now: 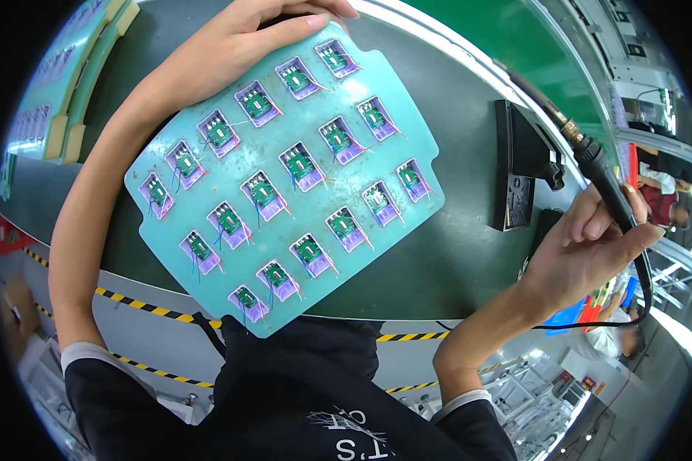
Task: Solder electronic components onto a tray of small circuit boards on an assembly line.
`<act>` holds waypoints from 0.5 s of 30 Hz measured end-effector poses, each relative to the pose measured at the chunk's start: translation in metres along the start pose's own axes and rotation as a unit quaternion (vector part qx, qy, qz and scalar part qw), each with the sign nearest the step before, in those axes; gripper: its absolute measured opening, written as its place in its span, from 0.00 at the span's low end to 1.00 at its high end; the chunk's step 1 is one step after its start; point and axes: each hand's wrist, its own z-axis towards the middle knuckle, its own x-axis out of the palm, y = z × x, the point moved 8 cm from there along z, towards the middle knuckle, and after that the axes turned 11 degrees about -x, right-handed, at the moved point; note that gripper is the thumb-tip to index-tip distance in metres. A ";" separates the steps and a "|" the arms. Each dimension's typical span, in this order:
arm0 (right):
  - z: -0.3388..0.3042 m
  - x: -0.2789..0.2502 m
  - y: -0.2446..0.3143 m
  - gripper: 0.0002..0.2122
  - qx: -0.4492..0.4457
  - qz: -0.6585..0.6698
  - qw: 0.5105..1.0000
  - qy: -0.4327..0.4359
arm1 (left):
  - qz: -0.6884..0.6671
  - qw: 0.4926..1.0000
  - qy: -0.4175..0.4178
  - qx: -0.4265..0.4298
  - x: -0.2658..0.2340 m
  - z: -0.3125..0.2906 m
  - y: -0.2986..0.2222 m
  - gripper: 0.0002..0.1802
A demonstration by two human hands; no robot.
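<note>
In the head view, the teal panel is a flat board with notched edges and a scuffed, stained face. Set in it are three slanting rows of six purple cups, and each holds a small green circuit board with pale solder spots. Thin red, blue and white wires stick out over the cup rims. The panel lies aslant over the dark green desk, and its near corner reaches past the desk's near edge, in front of the black shirt.

The left grip is at the panel's far-left edge, thumb along the border, fingers stretched beyond it; whether it pinches the edge I cannot tell. The right grip is well apart from the panel, on its right, clamped on the black handle of a soldering iron. The iron's tip points up and to the left, past a black stand.

The left arm curves up around the panel's left side; the right forearm rises outward from a bent elbow, thumb and fingers wrapped round the handle.
</note>
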 end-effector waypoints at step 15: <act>0.001 -0.011 0.034 0.18 -0.089 -0.091 0.991 -0.034 | 0.135 0.877 -0.140 -0.440 0.000 -0.008 -0.002 0.17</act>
